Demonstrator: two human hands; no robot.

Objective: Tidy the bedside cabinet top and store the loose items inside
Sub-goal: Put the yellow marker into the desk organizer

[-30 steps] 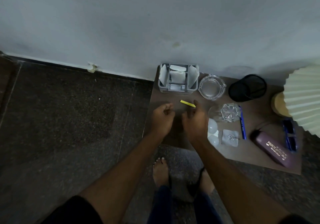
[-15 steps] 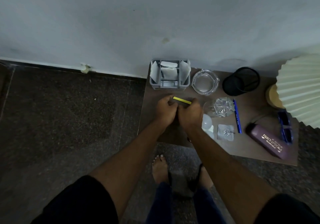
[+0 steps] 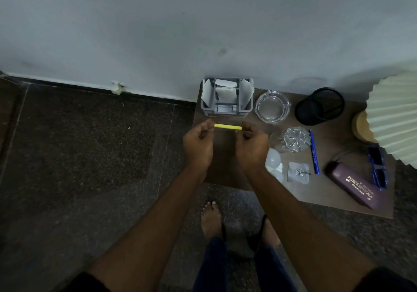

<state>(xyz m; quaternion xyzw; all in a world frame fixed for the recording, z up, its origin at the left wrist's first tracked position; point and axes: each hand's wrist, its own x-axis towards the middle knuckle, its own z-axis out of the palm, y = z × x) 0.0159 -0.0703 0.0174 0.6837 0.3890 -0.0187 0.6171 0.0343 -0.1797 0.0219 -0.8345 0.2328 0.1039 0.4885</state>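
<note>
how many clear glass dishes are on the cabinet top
2: a round clear glass ashtray beside the grey organiser, and a scalloped clear glass dish nearer the front, left of the blue pen.

one yellow stick (image 3: 227,126), one blue pen (image 3: 313,154), one ashtray (image 3: 272,109), one mesh cup (image 3: 320,106).

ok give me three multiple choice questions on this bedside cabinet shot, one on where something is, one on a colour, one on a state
1. Where is the blue pen?
A. inside the black mesh cup
B. flat on the cabinet top, right of the crumpled clear wrapper
C. on the floor

2. What colour is the stick held between the hands?
A. yellow
B. red
C. white

3. What state is the glass ashtray in?
A. overturned
B. full of paper
C. upright and empty

Answers: 1 B, the pen lies on the cabinet top beside the wrapper. 2 A, the stick is yellow, pinched at its ends by the left hand and right hand. 3 C, its bowl faces up and looks empty.
</note>
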